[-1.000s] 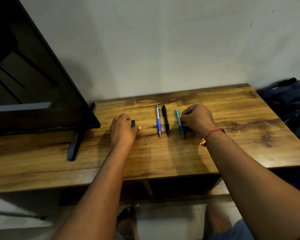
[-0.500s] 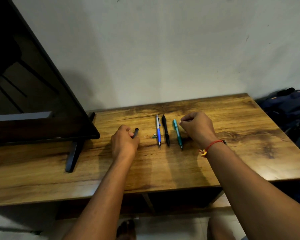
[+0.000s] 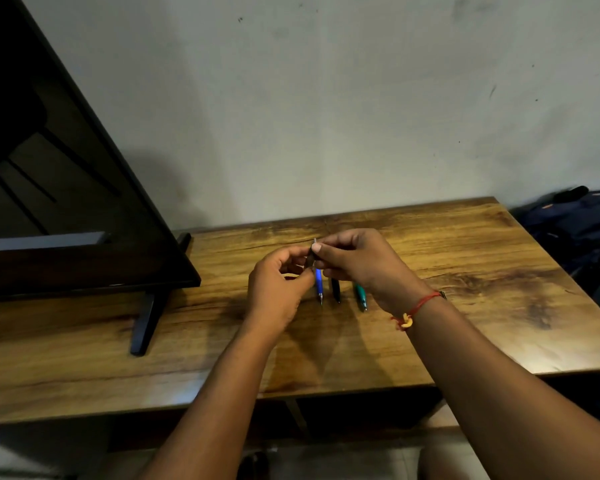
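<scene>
Three pens lie side by side on the wooden table [image 3: 465, 323]: a blue pen [image 3: 318, 285], a black pen [image 3: 335, 291] and a green pen [image 3: 360, 295], their upper ends hidden behind my hands. Just above them my left hand [image 3: 278, 285] and my right hand [image 3: 359, 263] meet. Both pinch a small dark pen part [image 3: 311, 255] with a pale tip sticking up between the fingertips. A red thread band circles my right wrist.
A large dark screen [image 3: 66, 202] stands on the left of the table on a black foot [image 3: 144, 323]. A dark blue bag [image 3: 582, 230] lies beyond the table's right edge. The wall runs close behind. The table's front edge is near my forearms.
My left hand has lifted the small dark part off the table and moved right. My right hand has left the green pen and come over to pinch the part too.
</scene>
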